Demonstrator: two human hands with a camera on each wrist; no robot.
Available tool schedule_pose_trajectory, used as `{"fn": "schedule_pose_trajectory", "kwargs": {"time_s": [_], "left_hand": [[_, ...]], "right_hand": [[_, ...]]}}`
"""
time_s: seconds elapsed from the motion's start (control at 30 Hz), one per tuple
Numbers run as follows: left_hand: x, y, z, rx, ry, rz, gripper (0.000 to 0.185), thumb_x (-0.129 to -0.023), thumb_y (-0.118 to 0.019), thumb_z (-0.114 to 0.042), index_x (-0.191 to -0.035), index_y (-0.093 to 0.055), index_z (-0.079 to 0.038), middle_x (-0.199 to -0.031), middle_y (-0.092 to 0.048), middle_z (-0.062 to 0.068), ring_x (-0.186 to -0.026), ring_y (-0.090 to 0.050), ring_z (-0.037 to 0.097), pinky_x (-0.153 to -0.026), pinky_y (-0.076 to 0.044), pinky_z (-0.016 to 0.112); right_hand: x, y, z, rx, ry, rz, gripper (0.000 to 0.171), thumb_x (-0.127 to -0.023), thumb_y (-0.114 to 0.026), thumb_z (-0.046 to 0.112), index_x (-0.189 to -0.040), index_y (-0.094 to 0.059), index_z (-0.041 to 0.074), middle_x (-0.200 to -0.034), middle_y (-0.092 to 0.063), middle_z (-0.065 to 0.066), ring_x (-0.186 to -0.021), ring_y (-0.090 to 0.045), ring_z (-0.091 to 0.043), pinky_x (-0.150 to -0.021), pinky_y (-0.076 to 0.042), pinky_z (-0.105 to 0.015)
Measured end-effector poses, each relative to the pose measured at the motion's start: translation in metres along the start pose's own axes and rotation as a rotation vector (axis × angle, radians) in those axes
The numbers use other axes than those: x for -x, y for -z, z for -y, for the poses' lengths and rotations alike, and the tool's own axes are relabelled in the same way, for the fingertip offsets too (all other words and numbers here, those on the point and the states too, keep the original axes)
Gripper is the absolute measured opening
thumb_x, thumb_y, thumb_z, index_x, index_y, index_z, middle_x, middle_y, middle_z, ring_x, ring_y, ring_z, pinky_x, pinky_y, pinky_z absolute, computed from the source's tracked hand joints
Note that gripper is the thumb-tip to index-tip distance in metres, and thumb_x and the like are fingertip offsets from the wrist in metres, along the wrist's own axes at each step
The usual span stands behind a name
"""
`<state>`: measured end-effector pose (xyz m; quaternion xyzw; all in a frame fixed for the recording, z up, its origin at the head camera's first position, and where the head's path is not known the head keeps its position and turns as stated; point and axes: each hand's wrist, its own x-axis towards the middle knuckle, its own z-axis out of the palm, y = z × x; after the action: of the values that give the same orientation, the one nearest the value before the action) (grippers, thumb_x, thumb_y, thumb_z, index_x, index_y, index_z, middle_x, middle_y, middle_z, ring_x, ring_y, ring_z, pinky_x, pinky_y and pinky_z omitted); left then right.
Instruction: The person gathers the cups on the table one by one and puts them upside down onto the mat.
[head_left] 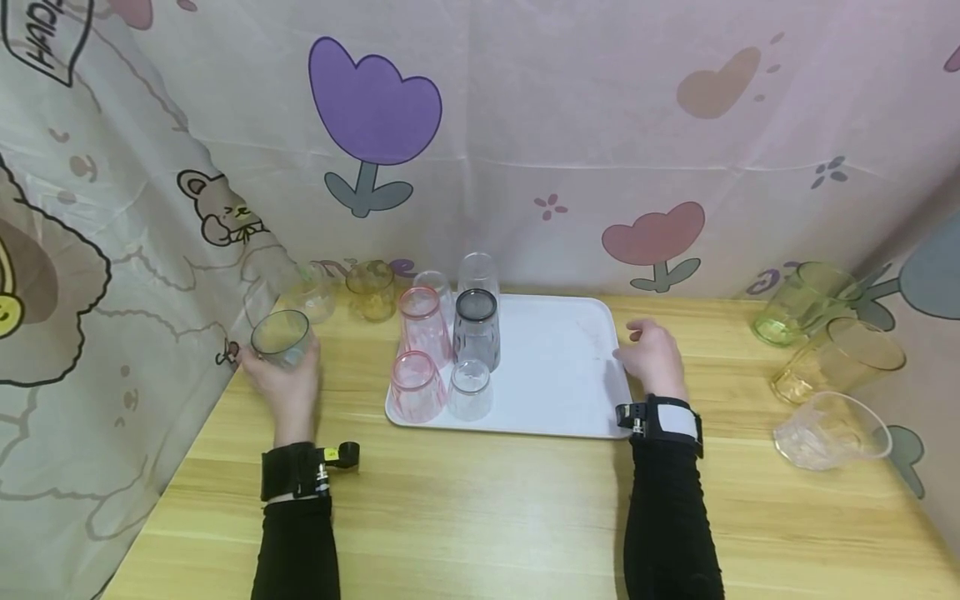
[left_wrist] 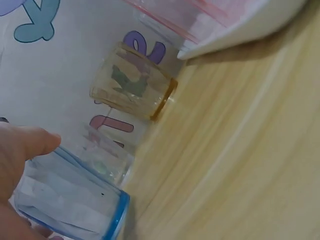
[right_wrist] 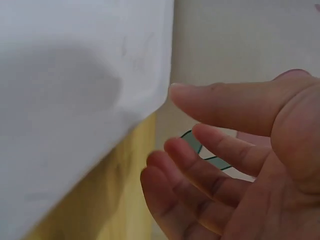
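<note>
Left hand (head_left: 281,383) wrapped round upright blue-tinted clear plastic cup (head_left: 281,337), left of white tray (head_left: 555,367); right hand (head_left: 652,358) loosely spread, holding nothing, beside tray's right edge.

Light wooden table (head_left: 480,508) boxed in by cartoon-print curtain (head_left: 570,125) at back, left and right edges. Tulips, hearts, a bear on it. Even, soft light.

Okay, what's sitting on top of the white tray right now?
On the white tray, six upside-down cups crowd its left side: two pink cups, a dark grey one and three clear ones. They hide the tray surface beneath them.
</note>
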<state>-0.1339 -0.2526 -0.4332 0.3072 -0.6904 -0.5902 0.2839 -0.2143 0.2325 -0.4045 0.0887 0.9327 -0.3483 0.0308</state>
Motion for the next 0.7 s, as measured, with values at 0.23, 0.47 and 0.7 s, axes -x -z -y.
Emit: {"fn": "schedule_pose_trajectory", "kwargs": {"time_s": [0.23, 0.47, 0.7], "left_hand": [[-0.005, 0.003, 0.007, -0.019, 0.041, 0.036, 0.104, -0.094, -0.076, -0.023, -0.167, -0.002, -0.014, -0.174, -0.005, 0.008, -0.159, -0.007, 0.022, -0.129, -0.005, 0.038], [-0.008, 0.003, 0.009, -0.015, -0.014, 0.008, 0.093, -0.094, -0.077, -0.022, -0.163, -0.016, -0.009, -0.167, -0.021, 0.011, -0.155, -0.020, 0.021, -0.127, -0.014, 0.029], [-0.008, 0.003, 0.011, -0.045, -0.031, -0.001, 0.091, -0.094, -0.078, -0.025, -0.161, -0.018, -0.008, -0.165, -0.023, 0.013, -0.154, -0.023, 0.024, -0.127, -0.017, 0.031]], "right_hand": [[-0.005, -0.007, -0.007, 0.023, -0.037, 0.063, 0.057, -0.090, -0.063, -0.002, -0.145, -0.049, -0.009, -0.133, -0.059, -0.030, -0.114, -0.059, -0.044, -0.094, -0.053, -0.053], [-0.007, -0.010, -0.010, 0.017, -0.028, 0.070, 0.051, -0.088, -0.060, -0.007, -0.138, -0.057, -0.010, -0.124, -0.063, -0.028, -0.104, -0.059, -0.039, -0.085, -0.052, -0.045], [-0.008, -0.013, -0.011, 0.007, -0.038, 0.069, 0.051, -0.088, -0.058, -0.007, -0.138, -0.057, -0.009, -0.122, -0.062, -0.025, -0.102, -0.057, -0.037, -0.083, -0.050, -0.042]]}}
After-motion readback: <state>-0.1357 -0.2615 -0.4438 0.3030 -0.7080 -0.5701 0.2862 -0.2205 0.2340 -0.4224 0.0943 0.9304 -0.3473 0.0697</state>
